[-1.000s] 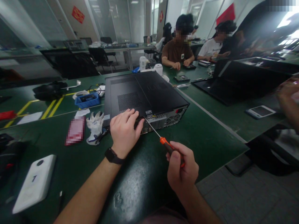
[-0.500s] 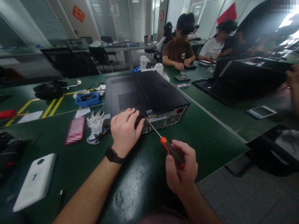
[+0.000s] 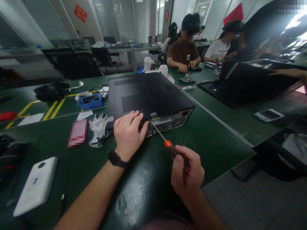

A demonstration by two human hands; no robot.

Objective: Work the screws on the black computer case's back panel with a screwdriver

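A black desktop computer case (image 3: 165,92) lies flat on the green table, its rear panel with fan grille and ports facing me. My left hand (image 3: 128,134), wearing a black watch, is curled over the rear edge of the case, fingers on top and thumb at the back. In my right hand (image 3: 188,169) is a screwdriver (image 3: 168,144) with an orange and black handle, gripped between thumb and fingers. Its metal shaft slants up and left to the rear edge beside my left thumb. Whatever the tip touches is too small to make out.
Left of the case lie a white work glove (image 3: 98,129), a blurred pink packet (image 3: 78,132), a blue bin (image 3: 90,101) and a white device (image 3: 35,187). A phone (image 3: 269,115) and a large black panel (image 3: 240,84) are at right. Co-workers sit beyond.
My right thumb has come up over the screwdriver handle as the grip turned. My left hand and the case stay put. A co-worker's arm at the far right now reaches over the black panel.
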